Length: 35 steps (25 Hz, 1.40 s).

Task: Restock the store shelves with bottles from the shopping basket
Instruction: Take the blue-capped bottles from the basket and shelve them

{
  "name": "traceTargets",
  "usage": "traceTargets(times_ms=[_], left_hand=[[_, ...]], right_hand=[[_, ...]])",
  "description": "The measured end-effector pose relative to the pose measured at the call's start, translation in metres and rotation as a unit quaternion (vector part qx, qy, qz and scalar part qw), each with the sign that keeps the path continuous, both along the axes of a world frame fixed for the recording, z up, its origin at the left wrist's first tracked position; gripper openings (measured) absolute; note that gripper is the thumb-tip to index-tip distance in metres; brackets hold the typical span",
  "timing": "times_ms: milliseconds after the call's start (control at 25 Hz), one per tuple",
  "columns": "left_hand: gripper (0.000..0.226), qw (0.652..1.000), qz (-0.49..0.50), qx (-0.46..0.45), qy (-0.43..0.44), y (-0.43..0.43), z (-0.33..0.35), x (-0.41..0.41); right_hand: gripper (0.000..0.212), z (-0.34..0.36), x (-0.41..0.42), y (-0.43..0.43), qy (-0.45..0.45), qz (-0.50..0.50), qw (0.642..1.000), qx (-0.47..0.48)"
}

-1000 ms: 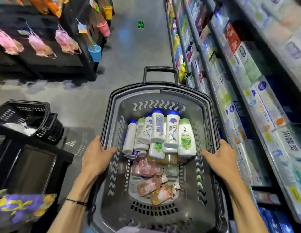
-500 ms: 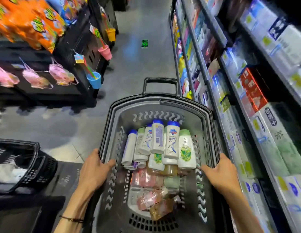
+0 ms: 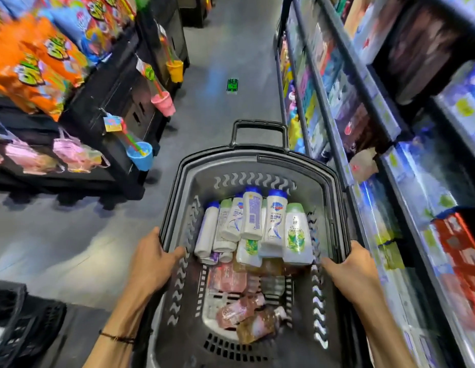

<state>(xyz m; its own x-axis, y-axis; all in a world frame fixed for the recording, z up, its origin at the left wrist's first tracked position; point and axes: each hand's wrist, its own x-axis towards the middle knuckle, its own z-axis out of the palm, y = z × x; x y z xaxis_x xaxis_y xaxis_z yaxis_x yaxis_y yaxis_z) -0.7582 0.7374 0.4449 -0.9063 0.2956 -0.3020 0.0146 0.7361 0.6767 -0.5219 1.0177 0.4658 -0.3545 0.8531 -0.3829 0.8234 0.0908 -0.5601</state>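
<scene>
Both hands grip the basket (image 3: pixel 334 181) rim: the left hand (image 3: pixel 151 264) is closed over its left edge, the right hand (image 3: pixel 353 272) over its right edge. Between the hands, inside, the bottles (image 3: pixel 255 227) lie heaped; the shelves (image 3: pixel 363 107) run just beyond the right hand.

The grey floor (image 3: pixel 217 107) runs as an aisle between a dark display stand (image 3: pixel 119 107) on the left and tall store shelves (image 3: pixel 363 107) on the right, both standing on it. A small green object (image 3: pixel 232 85) lies on the floor farther down the aisle, apart from both units. The shelves carry rows of packaged goods, blurred beyond identification; the display stand carries orange snack bags (image 3: pixel 32 65), with small coloured buckets (image 3: pixel 139 155) hung along its edge.
</scene>
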Motion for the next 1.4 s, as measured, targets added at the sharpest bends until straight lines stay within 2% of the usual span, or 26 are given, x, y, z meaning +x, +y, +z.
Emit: traceTargets(times_ms=[80,200,360,480,680,800,880,1080,1240,1400], left_hand=[[0.032,1.000,0.005,0.012,0.005,0.034,0.003,-0.044],[0.032,1.000,-0.004,0.015,0.018,0.090,0.007,-0.123],[0.057,1.000,-0.008,0.013,0.019,0.156,0.016,-0.212],[0.033,1.000,-0.004,0.000,0.022,0.210,0.023,-0.257],[0.047,0.999,-0.005,-0.016,0.042,0.324,0.003,-0.358],[0.061,0.999,0.013,-0.019,0.045,0.391,0.000,-0.414],[0.058,0.999,0.020,-0.015,0.045,0.432,0.005,-0.456],[0.040,0.999,0.025,-0.003,0.048,0.514,0.020,-0.545],[0.056,0.999,0.027,-0.012,0.020,0.576,0.012,-0.630],[0.040,1.000,0.013,0.014,0.013,0.641,-0.008,-0.728]], right_hand=[[0.059,0.001,-0.047,0.029,-0.004,0.001,1.000,0.018],[0.040,0.012,-0.120,0.082,0.014,-0.001,1.000,0.028],[0.044,0.022,-0.199,0.150,-0.004,-0.007,0.999,0.041],[0.048,0.021,-0.253,0.204,-0.001,-0.002,0.999,0.049],[0.042,0.001,-0.355,0.316,0.005,0.013,1.000,0.026],[0.075,-0.009,-0.417,0.389,0.011,0.031,0.999,0.025],[0.084,-0.011,-0.460,0.437,0.025,0.035,0.998,0.034],[0.080,-0.004,-0.550,0.525,0.049,0.050,0.997,0.033],[0.063,-0.009,-0.634,0.588,0.044,0.045,0.996,0.056],[0.073,-0.029,-0.732,0.645,0.009,0.031,0.997,0.066]])
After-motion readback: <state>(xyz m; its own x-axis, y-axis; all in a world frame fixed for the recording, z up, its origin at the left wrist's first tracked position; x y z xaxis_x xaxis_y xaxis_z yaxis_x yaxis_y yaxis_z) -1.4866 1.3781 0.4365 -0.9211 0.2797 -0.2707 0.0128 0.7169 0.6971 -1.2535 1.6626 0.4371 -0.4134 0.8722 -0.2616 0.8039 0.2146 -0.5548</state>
